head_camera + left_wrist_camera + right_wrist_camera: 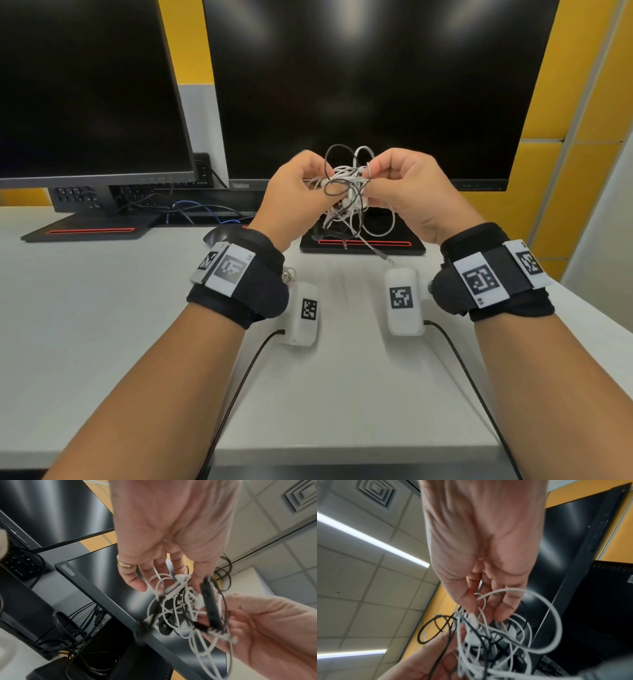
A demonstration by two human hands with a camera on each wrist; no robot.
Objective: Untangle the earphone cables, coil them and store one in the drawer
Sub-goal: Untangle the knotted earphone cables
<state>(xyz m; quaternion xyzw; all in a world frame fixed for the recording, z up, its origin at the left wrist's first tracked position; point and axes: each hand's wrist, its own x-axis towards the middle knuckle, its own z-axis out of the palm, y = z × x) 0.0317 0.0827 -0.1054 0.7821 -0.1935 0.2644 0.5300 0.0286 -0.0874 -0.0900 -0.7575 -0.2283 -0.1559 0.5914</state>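
- Left monitor (92, 89) stands dark at the back of the white desk (102, 308).
- Left hand (294, 195) is raised above the desk, fingers curled into the tangle of earphone cables (346, 192), gripping its left side.
- The tangle, white and black strands knotted together, hangs between both hands in front of the centre monitor (376, 85); a plug end (388, 259) dangles near the desk.
- Right hand (407, 192) pinches what looks like a white strand at the tangle's top right.
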